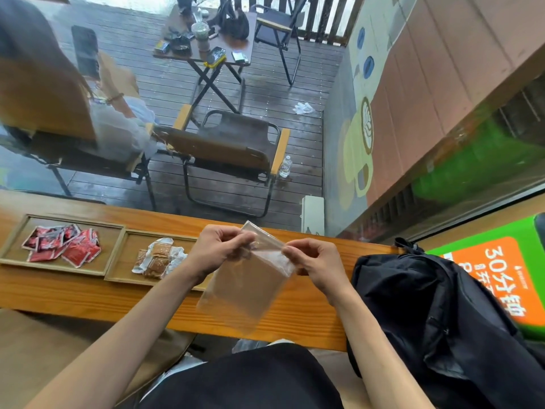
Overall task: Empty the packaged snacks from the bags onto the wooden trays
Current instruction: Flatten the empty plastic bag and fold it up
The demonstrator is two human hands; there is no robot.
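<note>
A clear plastic bag hangs over the wooden counter, and it looks empty. My left hand pinches its top edge on the left, while my right hand pinches the same edge on the right. At the far left a wooden tray holds a pile of red snack packets. Right beside it, a second wooden tray carries brown snacks in clear and white wrappers; my left forearm covers its right end.
A black backpack lies on the right end of the wooden counter, close to my right hand. Behind the counter is a window onto a deck with folding chairs, a small table and a seated person.
</note>
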